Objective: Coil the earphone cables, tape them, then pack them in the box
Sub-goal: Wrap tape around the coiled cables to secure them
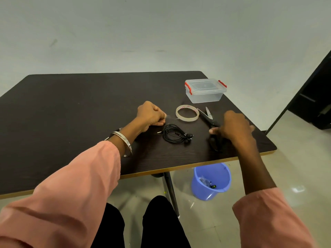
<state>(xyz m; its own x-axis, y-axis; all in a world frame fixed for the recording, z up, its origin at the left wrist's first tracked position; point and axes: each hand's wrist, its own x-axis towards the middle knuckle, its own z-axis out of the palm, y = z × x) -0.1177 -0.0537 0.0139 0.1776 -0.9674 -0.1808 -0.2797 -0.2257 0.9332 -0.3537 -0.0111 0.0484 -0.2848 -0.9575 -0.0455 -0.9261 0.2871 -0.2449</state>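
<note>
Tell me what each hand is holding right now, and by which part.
The left hand pinches the free end of the strip pulled from the tape roll. The right hand is on the scissors at the handles; the grip itself is blurred.

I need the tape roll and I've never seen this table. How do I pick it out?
Start at the clear box with red clips, near the far right corner of the dark table. Just in front of it lies the tape roll, flat, between the left hand and the scissors. It is the only pale, translucent ring; the coiled earphones nearby are black.
</note>
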